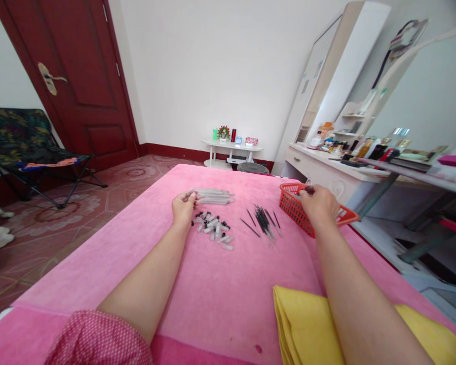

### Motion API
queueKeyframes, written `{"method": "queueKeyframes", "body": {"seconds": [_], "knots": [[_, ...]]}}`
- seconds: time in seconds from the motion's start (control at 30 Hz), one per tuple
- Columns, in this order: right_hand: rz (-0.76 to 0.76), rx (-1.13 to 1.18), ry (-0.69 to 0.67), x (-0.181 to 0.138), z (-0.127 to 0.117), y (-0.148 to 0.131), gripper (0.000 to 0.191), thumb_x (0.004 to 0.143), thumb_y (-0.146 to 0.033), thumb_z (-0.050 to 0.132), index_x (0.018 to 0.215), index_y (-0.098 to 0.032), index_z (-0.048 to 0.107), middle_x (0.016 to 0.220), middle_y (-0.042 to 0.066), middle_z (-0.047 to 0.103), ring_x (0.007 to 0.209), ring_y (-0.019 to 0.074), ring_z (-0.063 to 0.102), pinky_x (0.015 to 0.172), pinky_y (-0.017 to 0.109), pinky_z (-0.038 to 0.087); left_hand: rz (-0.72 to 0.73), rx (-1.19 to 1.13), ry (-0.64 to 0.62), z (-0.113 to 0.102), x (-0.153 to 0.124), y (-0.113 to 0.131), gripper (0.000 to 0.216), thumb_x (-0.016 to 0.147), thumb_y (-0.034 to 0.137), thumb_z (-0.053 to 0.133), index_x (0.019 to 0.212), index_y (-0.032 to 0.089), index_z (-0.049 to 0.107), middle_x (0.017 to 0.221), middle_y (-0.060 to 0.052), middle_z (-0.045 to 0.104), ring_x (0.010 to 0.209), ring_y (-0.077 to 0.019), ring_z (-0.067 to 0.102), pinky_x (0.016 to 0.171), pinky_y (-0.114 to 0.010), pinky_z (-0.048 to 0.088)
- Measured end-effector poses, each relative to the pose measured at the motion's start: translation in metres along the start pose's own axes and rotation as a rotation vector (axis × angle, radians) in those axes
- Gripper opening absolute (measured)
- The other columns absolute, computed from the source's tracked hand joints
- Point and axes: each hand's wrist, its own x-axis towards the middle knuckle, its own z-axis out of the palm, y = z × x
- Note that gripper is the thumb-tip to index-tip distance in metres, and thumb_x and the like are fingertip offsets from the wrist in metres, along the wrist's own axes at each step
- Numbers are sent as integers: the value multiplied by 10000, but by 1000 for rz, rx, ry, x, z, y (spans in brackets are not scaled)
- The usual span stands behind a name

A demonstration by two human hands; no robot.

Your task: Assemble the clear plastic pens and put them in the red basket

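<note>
My left hand (183, 207) rests on the pink cloth, fingers curled against the near-left ends of a row of clear pen barrels (215, 196); whether one is gripped I cannot make out. Just below lies a heap of small clear pieces with black ends, like pen caps or grips (215, 228). To the right, thin black-and-clear pen refills (263, 219) are scattered in a loose bunch. My right hand (321, 205) reaches over the red plastic basket (298, 215), its fingers pinched together on something dark at the rim. The basket's contents are mostly hidden by that hand.
A pink cloth (220, 294) covers the table. A folded yellow cloth (304, 324) lies beneath my right forearm. Beyond stand a small white shelf table (231, 146) and a cluttered dressing table (327, 162). A folding chair (34, 147) is at the left by a red door (79, 76).
</note>
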Motion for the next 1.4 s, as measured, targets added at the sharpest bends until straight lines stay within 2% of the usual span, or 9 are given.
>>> {"method": "queueKeyframes", "body": {"seconds": [0.1, 0.2, 0.37, 0.43, 0.57, 0.8, 1.03, 1.2, 1.4], "knots": [[-140, 105, 0, -8, 8, -17, 313, 775, -364, 527, 987, -208, 697, 961, 113, 684, 894, 255, 609, 742, 349, 435, 92, 63, 41, -5, 7, -7, 222, 708, 235, 580, 870, 110, 667, 769, -72, 686, 635, -134, 597, 639, -250, 471], [-273, 219, -112, -20, 14, -38, 264, 776, -300, 521, 919, -181, 709, 937, 87, 693, 876, 210, 612, 762, 302, 432, 186, 106, 62, -9, 15, -15, 211, 729, 234, 563, 867, 132, 685, 866, -76, 698, 861, -187, 626, 843, -310, 455], [-350, 283, -272, -44, 24, -61, 216, 772, -254, 529, 858, -187, 716, 905, 63, 700, 841, 174, 617, 760, 265, 432, 116, 90, -150, -4, 13, -18, 243, 745, 315, 588, 899, 163, 699, 960, -73, 700, 1042, -230, 583, 983, -357, 368], [-378, 287, -291, -53, 28, -67, 218, 775, -243, 521, 855, -190, 716, 909, 59, 701, 845, 173, 618, 753, 259, 429, 63, 49, -197, 2, 7, -18, 249, 746, 346, 595, 877, 161, 699, 932, -75, 705, 1041, -244, 583, 971, -372, 378], [-440, 305, -368, -70, 38, -76, 223, 779, -219, 507, 846, -182, 716, 899, 57, 703, 847, 169, 618, 742, 246, 422, 37, -27, -153, 9, -4, -24, 244, 770, 349, 559, 826, 153, 693, 865, -72, 708, 981, -241, 606, 912, -377, 422], [-584, 299, -493, -95, 52, -86, 203, 773, -178, 520, 841, -178, 711, 917, 67, 687, 875, 167, 598, 777, 247, 403, 201, 221, -70, 6, 5, -28, 180, 690, 169, 573, 803, 189, 711, 849, -49, 709, 871, -209, 631, 870, -343, 442], [-563, 345, -512, -90, 57, -82, 208, 780, -160, 507, 844, -172, 704, 905, 70, 678, 871, 164, 594, 787, 247, 402, 267, 628, -461, 15, 29, -19, 181, 628, 132, 631, 732, 236, 735, 793, -46, 720, 751, -221, 633, 754, -331, 453], [-547, 379, -519, -89, 60, -80, 216, 782, -164, 501, 848, -182, 706, 894, 64, 680, 859, 160, 599, 789, 245, 404, 263, 733, -561, 28, 33, -8, 161, 531, 143, 708, 618, 278, 717, 616, -6, 669, 683, -213, 596, 707, -294, 422], [-634, 426, -576, -100, 58, -88, 196, 768, -169, 530, 862, -186, 702, 903, 57, 682, 838, 161, 598, 744, 239, 408, 339, 736, -669, 34, 31, -3, 211, 504, 81, 696, 592, 273, 704, 683, -28, 668, 788, -239, 592, 770, -304, 413]]}}
